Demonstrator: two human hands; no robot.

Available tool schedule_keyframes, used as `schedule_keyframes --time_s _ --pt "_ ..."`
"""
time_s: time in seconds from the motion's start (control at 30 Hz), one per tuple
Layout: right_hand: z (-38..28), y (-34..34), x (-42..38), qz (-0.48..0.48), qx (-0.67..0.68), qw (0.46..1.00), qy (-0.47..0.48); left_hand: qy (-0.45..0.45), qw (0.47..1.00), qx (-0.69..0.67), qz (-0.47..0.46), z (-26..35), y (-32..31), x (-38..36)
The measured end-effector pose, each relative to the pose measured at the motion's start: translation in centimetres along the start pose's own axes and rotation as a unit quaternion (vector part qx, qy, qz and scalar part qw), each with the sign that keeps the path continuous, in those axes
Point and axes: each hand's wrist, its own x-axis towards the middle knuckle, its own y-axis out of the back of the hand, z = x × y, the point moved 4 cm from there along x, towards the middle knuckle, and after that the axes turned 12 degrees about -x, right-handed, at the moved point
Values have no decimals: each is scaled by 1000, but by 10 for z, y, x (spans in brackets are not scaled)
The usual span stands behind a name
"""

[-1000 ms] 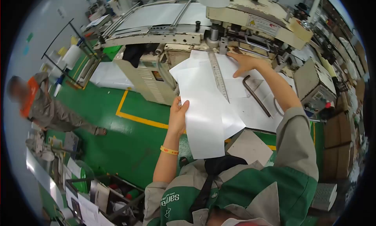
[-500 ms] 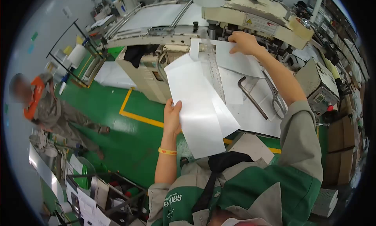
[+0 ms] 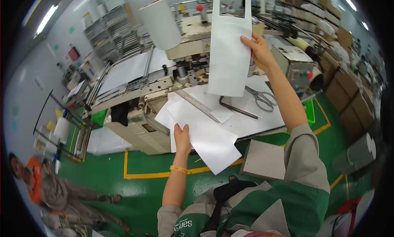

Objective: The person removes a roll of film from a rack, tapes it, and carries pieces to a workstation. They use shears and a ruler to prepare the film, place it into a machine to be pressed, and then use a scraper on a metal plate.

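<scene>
My right hand (image 3: 262, 52) is closed on the right edge of a long white sheet (image 3: 230, 56), held upright; a rectangular window is cut near its top. Lower on the left, my left hand (image 3: 182, 138) pinches white sheets (image 3: 209, 142), thumb on top, fanned slightly over the front of the worktable (image 3: 262, 124). A clear ruler (image 3: 196, 103) lies on paper just beyond these sheets. Right of it rest a bent metal hex key (image 3: 240, 110) and a pair of scissors (image 3: 262, 99), both nearest to the raised sheet's lower end.
A cream machine (image 3: 191, 48) stands behind the worktable, with a white roll (image 3: 161, 25) above it. A grey box (image 3: 263, 159) sits on the green floor below. At the left stands a person in an orange vest (image 3: 35, 179). Cardboard boxes (image 3: 349, 87) line the right side.
My right hand has lifted the windowed sheet from the worktable and holds it up. My left hand still grips its sheets, now lower over the table front. The camera view has tilted upward.
</scene>
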Motion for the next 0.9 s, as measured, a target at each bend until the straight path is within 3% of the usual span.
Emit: schedule_keyframes --time_s 0.17,0.23,0.3,0.37,0.4,0.5,0.53,0.57,0.63,0.7,0.77,0.8,0.83,0.9 --pt "-16 21 -61 69 72 994 -47 -18 994 63 -92 -16 -22 26" --pt "-26 25 -83 64 74 995 -30 3 994 102 -26 -5 -34 16" --pt "-38 27 -106 61 36 996 -49 11 983 171 -60 5 -36 9" --pt "-44 30 -118 40 29 998 -49 -36 962 268 -26 25 -41 -7" --pt "-50 28 -123 19 8 999 -50 -105 935 338 -29 40 -45 -14" --pt "-63 22 -127 -50 -144 985 -81 -311 894 314 -70 116 -85 -53" --pt "-66 17 -124 -108 -199 969 -96 -372 875 297 -95 147 -107 -71" --pt "-68 11 -122 -168 -252 947 -109 -448 819 339 -120 170 -121 -80" --pt "-75 -9 -113 -288 -360 885 -67 -496 754 379 -205 202 -158 -92" --pt "-62 -24 -102 -360 -386 849 1 -403 748 441 -289 200 -189 -90" --pt "-51 -33 -96 -431 -383 817 -14 -217 762 487 -367 171 -204 -77" --pt "-46 -35 -97 -496 -336 801 -11 -118 732 563 -365 155 -205 -67" --pt "-45 -29 -97 -523 -393 756 24 39 812 420 -404 132 -197 -59" --pt "-34 2 -98 -608 -395 688 4 9 839 443 -314 125 -179 -55"
